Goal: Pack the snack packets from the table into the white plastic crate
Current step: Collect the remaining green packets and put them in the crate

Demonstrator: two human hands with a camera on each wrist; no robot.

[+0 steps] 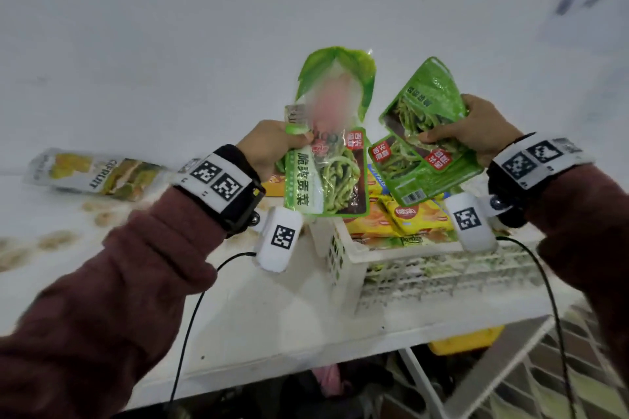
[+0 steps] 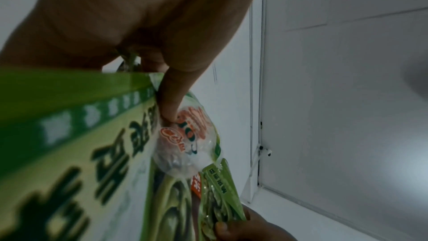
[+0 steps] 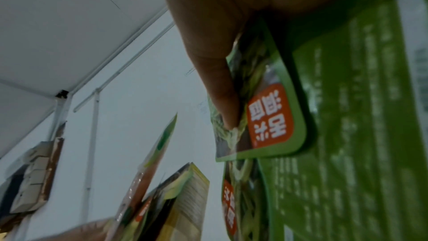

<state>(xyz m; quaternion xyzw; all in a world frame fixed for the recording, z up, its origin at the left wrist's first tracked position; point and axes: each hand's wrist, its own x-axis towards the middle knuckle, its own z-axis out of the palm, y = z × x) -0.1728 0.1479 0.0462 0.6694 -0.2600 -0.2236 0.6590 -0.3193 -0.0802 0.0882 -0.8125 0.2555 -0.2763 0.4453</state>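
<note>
Both my hands pinch green vegetable snack packets, my left hand (image 1: 269, 146) a fan standing long-axis upright, my right hand (image 1: 476, 133) two tilted ones, all held just above the white plastic crate (image 1: 343, 269) on the desk (image 1: 258, 313), so the drop lies straight down.

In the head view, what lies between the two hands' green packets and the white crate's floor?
Yellow snack packets, already stacked in the white plastic crate, lie directly below the green packets; only the head view shows them.

We see a plain white wall (image 1: 170, 27) behind the white tabletop (image 1: 272, 309) and patterned flooring (image 1: 578, 367) below.
</note>
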